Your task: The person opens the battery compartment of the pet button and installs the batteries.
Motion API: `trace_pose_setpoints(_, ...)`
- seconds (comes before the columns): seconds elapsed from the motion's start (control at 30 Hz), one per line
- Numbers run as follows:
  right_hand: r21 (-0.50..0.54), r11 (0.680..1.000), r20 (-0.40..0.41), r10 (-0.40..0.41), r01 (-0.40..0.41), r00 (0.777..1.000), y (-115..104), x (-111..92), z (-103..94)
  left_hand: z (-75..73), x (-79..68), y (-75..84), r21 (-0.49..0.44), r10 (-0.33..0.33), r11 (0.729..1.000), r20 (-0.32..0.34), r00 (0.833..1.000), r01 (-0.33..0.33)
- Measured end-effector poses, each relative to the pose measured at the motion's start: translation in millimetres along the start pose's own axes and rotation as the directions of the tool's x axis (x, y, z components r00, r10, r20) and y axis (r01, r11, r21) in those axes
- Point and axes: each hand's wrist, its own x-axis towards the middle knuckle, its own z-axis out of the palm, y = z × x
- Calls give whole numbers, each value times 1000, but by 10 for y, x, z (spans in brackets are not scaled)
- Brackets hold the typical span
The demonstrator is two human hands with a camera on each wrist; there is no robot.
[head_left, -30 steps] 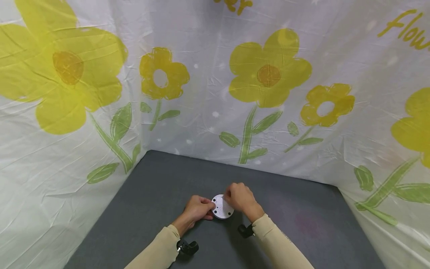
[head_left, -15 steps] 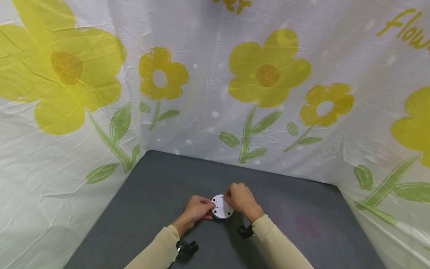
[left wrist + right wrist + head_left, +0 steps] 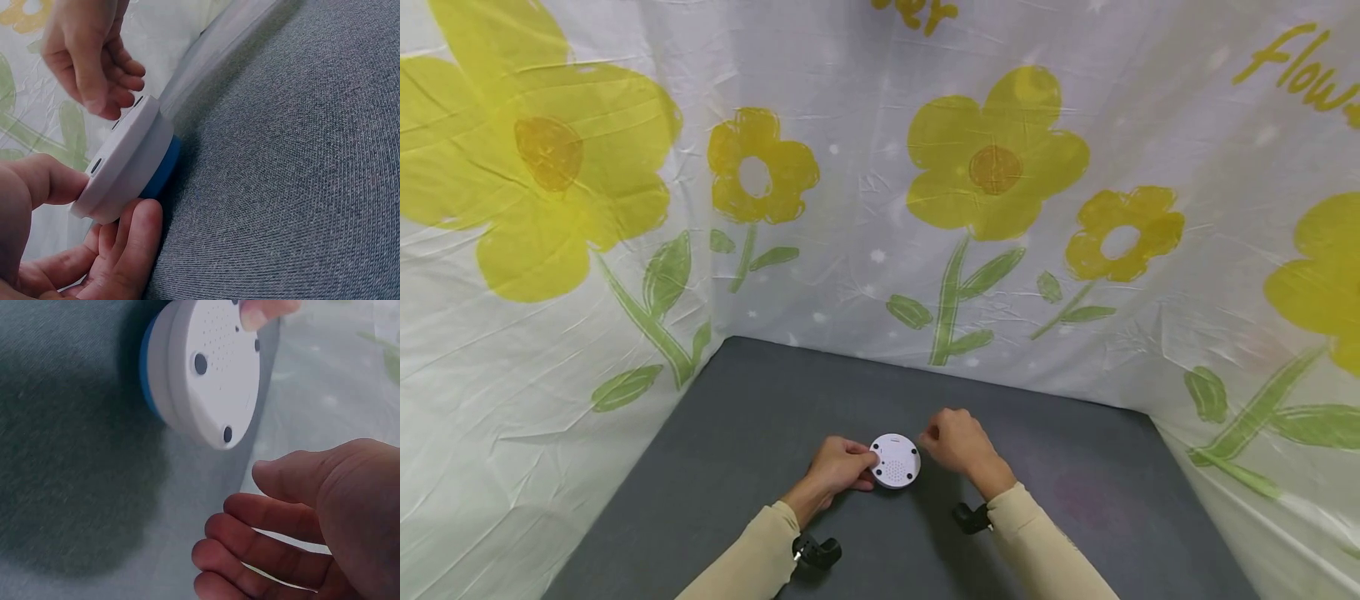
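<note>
A round white device [image 3: 896,461] has a grille of small holes and dark round feet on the side facing up. Its blue underside [image 3: 164,169] shows in the left wrist view, facing the dark cloth. My left hand [image 3: 840,464] pinches its left edge, thumb on top and fingers beneath. Just right of the device, apart from it, is my right hand [image 3: 958,443]. In the right wrist view, the right fingers [image 3: 269,519] are loosely bent, holding nothing, with a gap between them and the device's rim.
A dark grey cloth-covered table [image 3: 790,392] lies under both hands. White curtains [image 3: 850,250] printed with yellow flowers enclose its back and sides. A black wrist camera [image 3: 817,552] is worn on the left wrist, another black camera [image 3: 972,518] on the right.
My right hand has let go of the device's upper right edge and moved a little to the right. The left hand and the device stay in place.
</note>
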Motion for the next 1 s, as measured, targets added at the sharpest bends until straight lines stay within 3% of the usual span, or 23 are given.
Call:
trace_pose_setpoints(0.4,143,990,87,-4,-8,996,156,-186,51,-2,4,-2,6,-5,1000,-3,1000,5)
trace_pose_setpoints(0.63,327,945,155,-35,-18,987,180,-248,195,5,5,-4,8,-12,1000,2,1000,11)
trace_pose_setpoints(0.8,394,919,114,-74,23,991,153,-260,321,16,-1,-2,5,-1,1000,7,1000,1)
trace_pose_setpoints(1.0,426,905,59,-34,6,998,95,-292,349,5,-24,15,18,23,1000,-8,1000,-22)
